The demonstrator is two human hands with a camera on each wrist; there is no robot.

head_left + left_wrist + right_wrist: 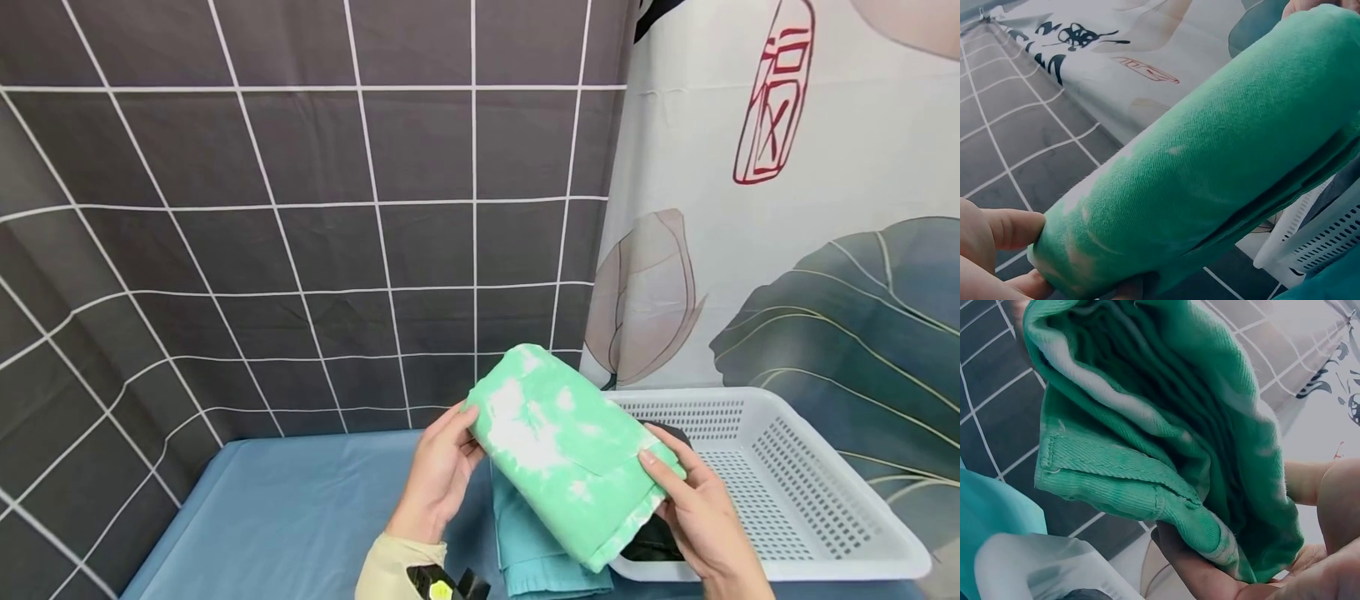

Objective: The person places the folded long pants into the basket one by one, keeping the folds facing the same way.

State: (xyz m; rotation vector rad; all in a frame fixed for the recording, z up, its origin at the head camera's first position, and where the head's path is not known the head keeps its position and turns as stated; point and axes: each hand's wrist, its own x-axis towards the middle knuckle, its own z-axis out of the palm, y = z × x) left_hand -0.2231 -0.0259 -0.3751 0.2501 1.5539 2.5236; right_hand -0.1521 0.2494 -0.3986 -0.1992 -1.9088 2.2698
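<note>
A folded green garment (555,442) with white tie-dye patches is held up in the air, tilted, between both hands. My left hand (437,479) pinches its left end, thumb on top. At the lower right end my right hand (701,512) grips it between thumb and fingers. The right wrist view shows the stacked layers and a stitched edge of the garment (1116,469). Beneath it, a folded teal cloth (536,537) lies on the blue surface, partly covered from sight.
A white perforated plastic basket (847,571) stands at the right, beside the teal cloth. Black cloth (651,542) shows at its left side, partly hidden by the garment and right hand. A dark gridded curtain (315,250) and a white printed curtain (697,142) hang behind the blue-covered surface (300,517).
</note>
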